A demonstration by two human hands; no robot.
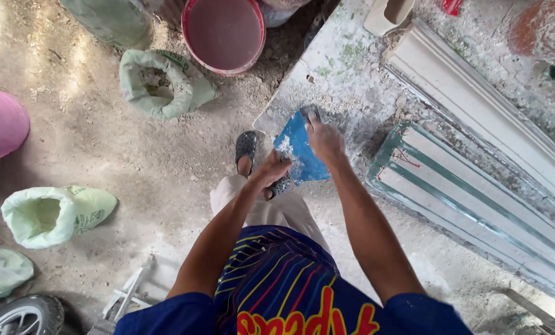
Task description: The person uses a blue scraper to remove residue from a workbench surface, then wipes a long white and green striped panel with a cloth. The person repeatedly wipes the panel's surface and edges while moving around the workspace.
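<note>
Right hand (325,141) closed around the handle of a flat blue plaster-smeared scraper blade (299,155) | left hand (272,169) pinched the blade's lower edge | held beside the white-crusted workbench (345,74), over the dusty floor (134,161).

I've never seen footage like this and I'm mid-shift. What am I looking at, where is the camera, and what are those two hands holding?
There is no machine here: one camera worn on a person's head looks straight down at their own arms. The left hand and the right hand together hold a blue flat scraper smeared with white plaster; the right hand also grips a dark tool handle. Beside them stands a plaster-crusted workbench with long white moulding strips. On the dusty ground are open green sacks and a red bucket.
</note>
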